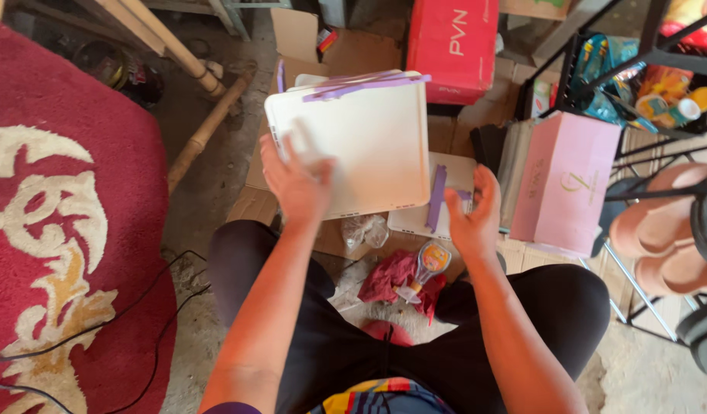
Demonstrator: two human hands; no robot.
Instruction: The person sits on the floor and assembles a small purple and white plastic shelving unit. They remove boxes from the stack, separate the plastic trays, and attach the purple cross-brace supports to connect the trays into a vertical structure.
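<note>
My left hand [296, 180] grips the lower left edge of a white square board [361, 138] with purple tape along its top, lifted above the floor and tilted. To the right of the board my right hand [474, 215] hovers with fingers apart, holding nothing. It is just above a second white panel [445, 201] with a purple tape strip that lies flat on cardboard. Between my knees lie a small spray bottle [429, 264] and a dark red cloth [392, 280].
A red and cream rug [62, 230] covers the left. Wooden poles [204, 134] lean at the back left. A red box [453, 46] stands behind, a pink box [564, 180] at the right beside a black metal rack [645, 92] with sandals [668, 230]. Cables [139, 307] cross the floor.
</note>
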